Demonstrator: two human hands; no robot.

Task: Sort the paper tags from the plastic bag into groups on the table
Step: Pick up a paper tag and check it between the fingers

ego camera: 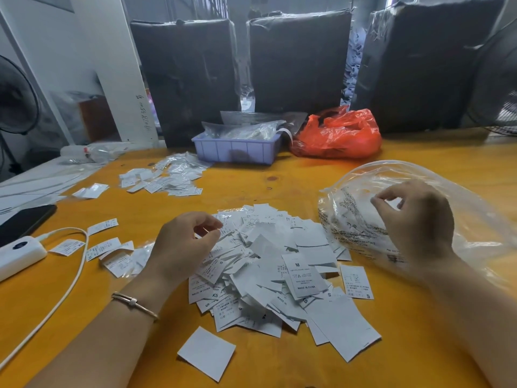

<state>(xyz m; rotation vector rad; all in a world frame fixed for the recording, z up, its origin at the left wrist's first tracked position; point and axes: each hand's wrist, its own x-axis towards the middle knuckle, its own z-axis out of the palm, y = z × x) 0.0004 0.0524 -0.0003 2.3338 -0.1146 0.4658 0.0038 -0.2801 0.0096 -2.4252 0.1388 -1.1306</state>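
Table (293, 175) orange wood; black wrapped bales (299, 60) behind.

In the heap of white paper tags (268, 264), the topmost tag (303, 275) reads "M" above a row of care symbols and "MADE IN CHINA". At the heap's left edge another tag (200, 291) reads "MADE IN CHINA", with "XS" and "S" just beside it. At its right edge a tag (355, 281) shows "S". Print on the clear plastic bag (363, 219) right of the heap is too distorted to read.
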